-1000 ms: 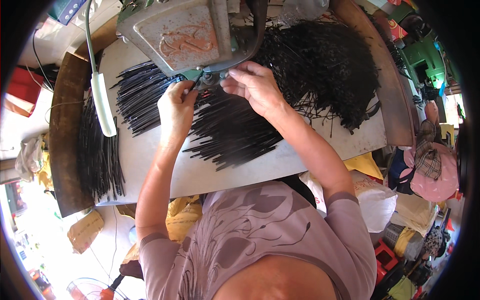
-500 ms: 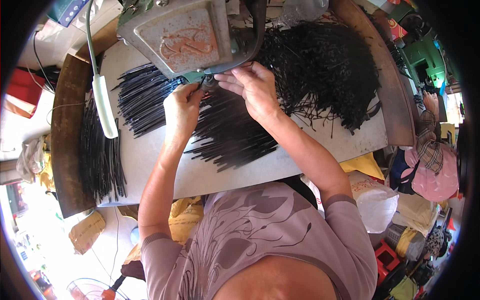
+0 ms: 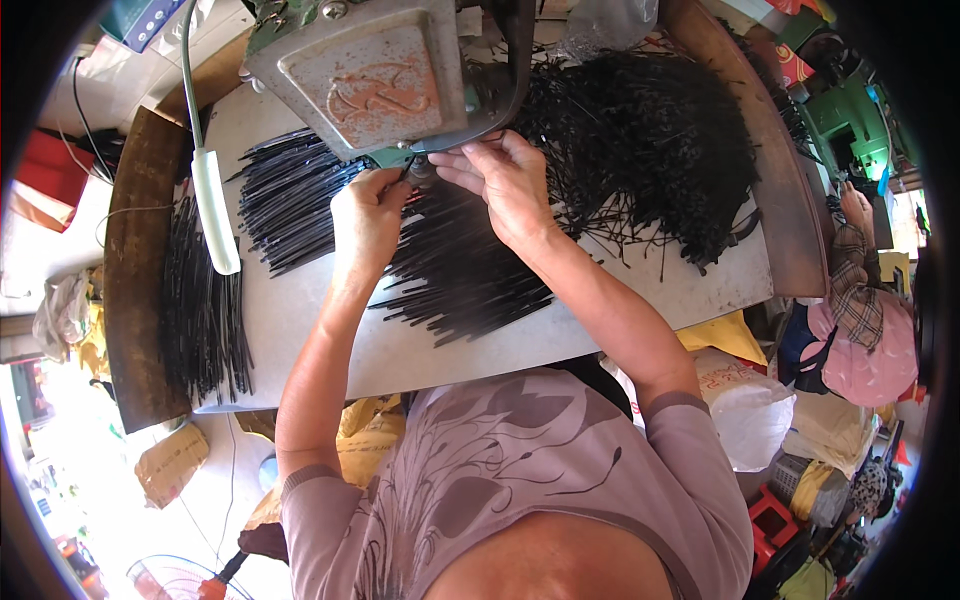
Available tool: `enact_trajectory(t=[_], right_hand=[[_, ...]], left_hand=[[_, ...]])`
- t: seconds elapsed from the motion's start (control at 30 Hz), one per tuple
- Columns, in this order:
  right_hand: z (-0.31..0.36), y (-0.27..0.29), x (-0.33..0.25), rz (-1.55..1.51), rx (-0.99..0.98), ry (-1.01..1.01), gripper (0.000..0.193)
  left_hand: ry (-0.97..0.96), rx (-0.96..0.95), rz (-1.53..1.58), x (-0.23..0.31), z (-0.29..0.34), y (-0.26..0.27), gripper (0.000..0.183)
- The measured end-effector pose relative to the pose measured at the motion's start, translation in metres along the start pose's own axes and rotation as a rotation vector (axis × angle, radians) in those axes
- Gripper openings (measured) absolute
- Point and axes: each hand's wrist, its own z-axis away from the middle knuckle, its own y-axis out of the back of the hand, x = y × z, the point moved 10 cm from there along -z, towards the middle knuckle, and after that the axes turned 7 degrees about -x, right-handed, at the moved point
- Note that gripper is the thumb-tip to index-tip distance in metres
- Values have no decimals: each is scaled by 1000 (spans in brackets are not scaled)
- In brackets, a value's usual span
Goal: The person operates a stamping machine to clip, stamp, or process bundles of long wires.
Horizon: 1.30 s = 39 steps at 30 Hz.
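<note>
My left hand (image 3: pixel 365 222) is pinched at the base of a grey-green machine head (image 3: pixel 352 85), closed on the end of a thin black strip (image 3: pixel 406 172). My right hand (image 3: pixel 512 190) is beside it, its fingertips drawn together under the machine's right edge. What the right fingertips hold, if anything, is too small to make out. Below and between my hands lies a spread of thin black strips (image 3: pixel 465 265). More strips (image 3: pixel 287 205) lie in a row to the left of my left hand. A large tangled heap of black strips (image 3: pixel 660 140) lies right of my right hand.
A white lamp (image 3: pixel 214 212) hangs on a bent stem over the table (image 3: pixel 300 340). Another bundle of strips (image 3: pixel 205 300) lies along the wooden left rim (image 3: pixel 140 290). A wooden rim (image 3: pixel 780 200) bounds the right side. Bags (image 3: pixel 745 410) stand below; another person (image 3: pixel 865 330) sits at far right.
The view has shifted slightly, so the machine appears a little lower and to the right. Both hands stay at the machine's base in nearly the same pose.
</note>
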Motion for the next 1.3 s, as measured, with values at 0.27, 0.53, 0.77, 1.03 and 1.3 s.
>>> enact_trajectory(t=[0.27, 0.53, 0.77, 1.03, 1.3], right_hand=[[0, 1, -2, -32, 12, 39, 11], [0, 0, 0, -39, 11, 40, 10], [2, 3, 2, -21, 11, -7, 11], [7, 3, 10, -197, -10, -165, 13], [29, 21, -20, 141, 3, -271, 12]], left_hand=[[20, -16, -11, 5, 0, 0, 16], [8, -18, -48, 6, 0, 0, 15], [-345, 145, -470, 40, 16, -2, 12], [176, -135, 448, -8, 4, -16, 13], [418, -156, 1343, -6, 42, -63, 5]])
